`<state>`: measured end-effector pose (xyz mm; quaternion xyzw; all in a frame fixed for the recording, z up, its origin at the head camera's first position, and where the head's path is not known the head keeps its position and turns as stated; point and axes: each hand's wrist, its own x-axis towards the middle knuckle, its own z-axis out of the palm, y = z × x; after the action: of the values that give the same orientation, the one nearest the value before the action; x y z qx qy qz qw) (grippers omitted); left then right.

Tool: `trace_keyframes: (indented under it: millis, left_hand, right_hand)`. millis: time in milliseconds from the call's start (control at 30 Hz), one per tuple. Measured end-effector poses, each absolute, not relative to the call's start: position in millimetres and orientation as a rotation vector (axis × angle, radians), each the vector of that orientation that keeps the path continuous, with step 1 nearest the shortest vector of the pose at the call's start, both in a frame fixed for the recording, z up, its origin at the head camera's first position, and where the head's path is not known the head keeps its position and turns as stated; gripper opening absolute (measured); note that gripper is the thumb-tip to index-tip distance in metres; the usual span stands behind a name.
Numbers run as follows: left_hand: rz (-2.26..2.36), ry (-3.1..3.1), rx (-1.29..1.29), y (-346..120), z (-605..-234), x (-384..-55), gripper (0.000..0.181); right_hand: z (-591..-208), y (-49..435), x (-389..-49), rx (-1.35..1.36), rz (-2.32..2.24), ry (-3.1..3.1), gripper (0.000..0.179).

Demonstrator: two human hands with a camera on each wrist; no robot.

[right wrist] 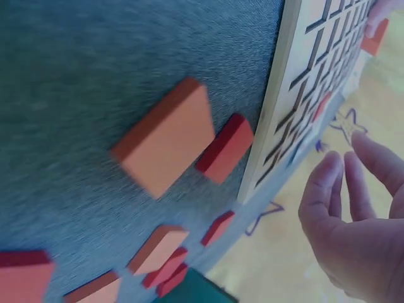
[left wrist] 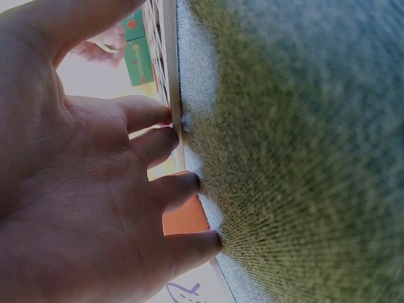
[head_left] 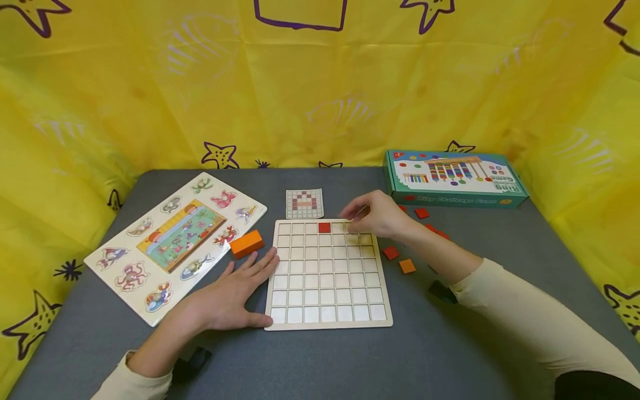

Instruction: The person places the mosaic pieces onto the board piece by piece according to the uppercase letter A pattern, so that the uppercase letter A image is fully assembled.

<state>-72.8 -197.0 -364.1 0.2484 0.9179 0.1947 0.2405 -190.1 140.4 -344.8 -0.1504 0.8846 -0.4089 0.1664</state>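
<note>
A pale wooden grid board lies flat on the table, with one red tile in its top row. My left hand rests along the board's left side, fingers spread and thumb at the lower left corner. In the left wrist view those fingers reach down to the table cloth beside the board's edge. Over the board's top right part hovers my right hand, fingers bent loosely. The right wrist view shows nothing between its fingertips. Just behind the board lies a small pattern card.
Loose red tiles and an orange tile lie right of the board, several partly behind the right forearm. An orange block sits by the left fingers, against a sea-animal puzzle board. A green game box stands back right.
</note>
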Motion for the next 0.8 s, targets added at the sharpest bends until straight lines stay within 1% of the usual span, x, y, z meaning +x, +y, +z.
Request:
trace_keyframes:
  millis: [367, 800]
  left_hand:
    - [0.523, 2.507, 0.67, -198.1, -365.9, -73.2, 0.115]
    - [0.507, 2.509, 0.669, -198.8, -365.6, -74.7, 0.114]
  right_hand:
    - [-340.0, 178.0, -170.2, -0.383, -1.169, 2.506, 0.03]
    - [-353.8, 215.1, -154.8, -0.387, -1.068, 2.532, 0.029]
